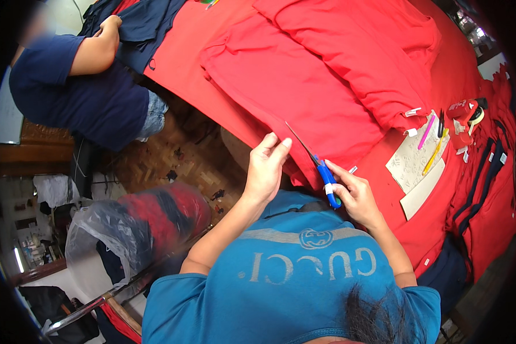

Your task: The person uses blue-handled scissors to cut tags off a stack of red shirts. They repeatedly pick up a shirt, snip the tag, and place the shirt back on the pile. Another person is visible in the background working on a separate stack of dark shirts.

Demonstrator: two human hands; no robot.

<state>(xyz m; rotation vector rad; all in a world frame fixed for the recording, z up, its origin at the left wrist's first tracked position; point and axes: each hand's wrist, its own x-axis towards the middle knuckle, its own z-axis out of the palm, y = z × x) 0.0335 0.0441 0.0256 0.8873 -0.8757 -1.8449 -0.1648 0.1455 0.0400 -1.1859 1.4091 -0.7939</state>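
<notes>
Gripping blue-handled scissors (pixel 321 167), the right hand (pixel 354 194) has fingers curled tight round the handles, thumb on top; blades point up and left, and whether they stand parted can't be told at this size. Blade tip lies over the edge of a red garment (pixel 281 80) spread on the red-covered table (pixel 178 51). Left hand (pixel 265 166) is just beside the blades, fingers bunched narrow and pinching the garment's hem near the table edge; thumb and forefinger nearly closed on fabric. Hands sit close together, not touching.

Surroundings, rt side of table: a second red folded garment (pixel 372 46) w/ small white tags, a pale patterned card (pixel 413 163) w/ a pink pen (pixel 426 131) and yellow pencil (pixel 434 155) lying on it, a red-and-white tape dispenser (pixel 464 117) further rt. Red garments w/ dark stripes (pixel 487 195) hang off the table's rt edge.

Upper left: another person in a dark blue top (pixel 69 92), hand resting on dark navy cloth (pixel 137 28) at the table's far corner. Lower left: clear plastic bag (pixel 126 229) stuffed w/ red and dark clothing, on the floor well apart from the hands. Wooden parquet floor (pixel 178 166) shows scraps.
</notes>
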